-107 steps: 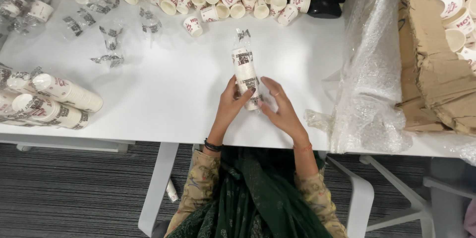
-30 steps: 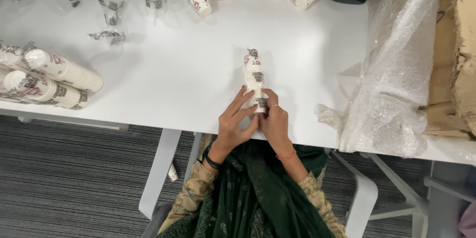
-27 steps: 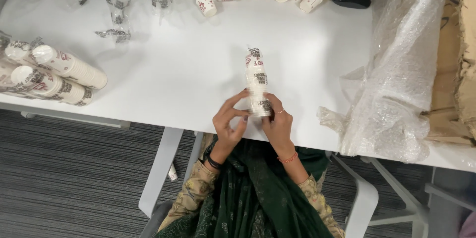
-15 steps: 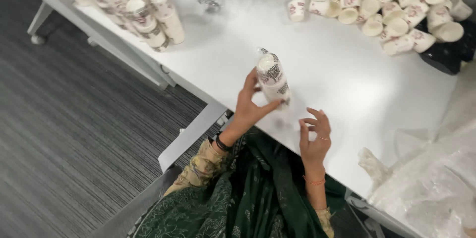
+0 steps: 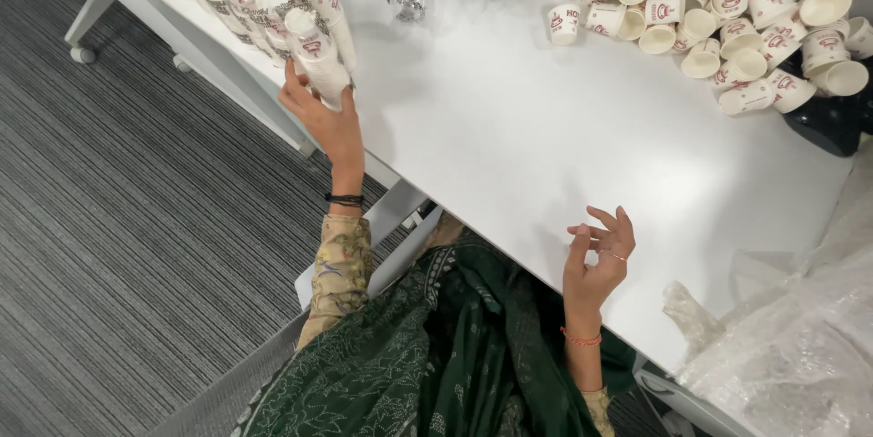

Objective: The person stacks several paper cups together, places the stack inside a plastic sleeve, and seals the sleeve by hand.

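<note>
White paper cups in a wrapped stack (image 5: 314, 50), held centrally before, are now gripped by the left hand (image 5: 329, 119) among bundles at the desk (image 5: 509, 137) edge; the right hand (image 5: 596, 255) is open, empty.

The person wears a dark green patterned scarf (image 5: 427, 355) over a top with tan floral sleeves (image 5: 338, 264). The left hand (image 5: 329, 119) has a black band (image 5: 345, 200) at the wrist; the right hand (image 5: 596, 260) has a red thread bracelet (image 5: 582, 340) and a ring (image 5: 617, 257).

wrapped cup stacks (image 5: 273, 0) at table's (image 5: 509, 146) left edge, loose cups (image 5: 718, 10) behind right, plastic sheet (image 5: 791, 346) right
</note>
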